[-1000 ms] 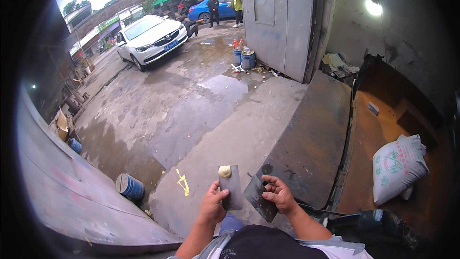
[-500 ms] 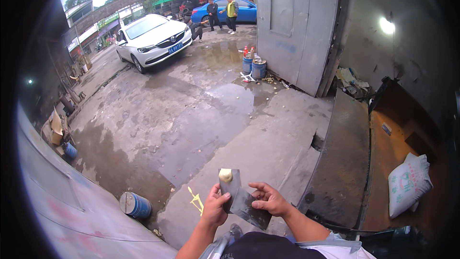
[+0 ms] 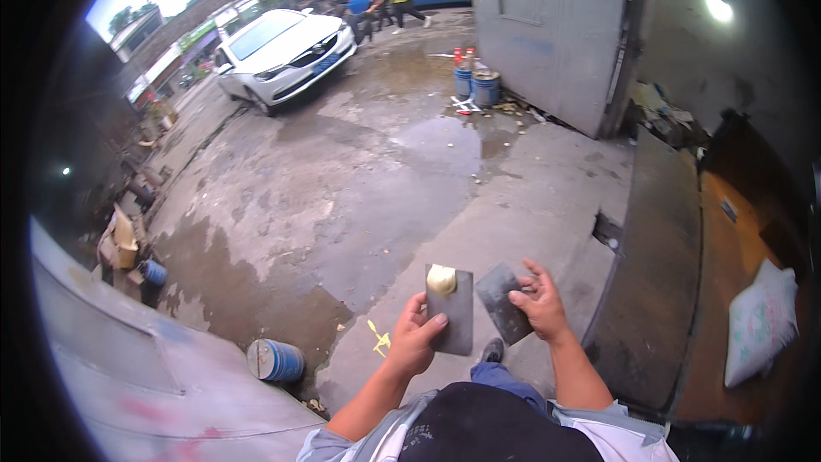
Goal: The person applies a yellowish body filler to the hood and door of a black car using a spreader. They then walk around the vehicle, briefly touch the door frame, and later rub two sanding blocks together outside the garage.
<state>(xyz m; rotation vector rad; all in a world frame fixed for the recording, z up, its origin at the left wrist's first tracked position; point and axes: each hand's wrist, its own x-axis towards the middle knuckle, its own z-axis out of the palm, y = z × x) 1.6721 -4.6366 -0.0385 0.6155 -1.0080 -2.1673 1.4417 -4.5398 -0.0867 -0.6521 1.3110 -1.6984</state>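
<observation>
Plainly, the left hand (image 3: 416, 338) clamps a grey plate (image 3: 455, 323) between thumb and fingers, pale paste (image 3: 443, 279) at its twelve-o'clock end. Just beside it at three o'clock, the right hand (image 3: 542, 306), partly spread, pinches a darker plate (image 3: 503, 301), possibly smeared; blur obscures its surface.

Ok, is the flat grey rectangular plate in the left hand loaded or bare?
Loaded: a rounded cream-coloured dab sits on the plate near its far end.
</observation>
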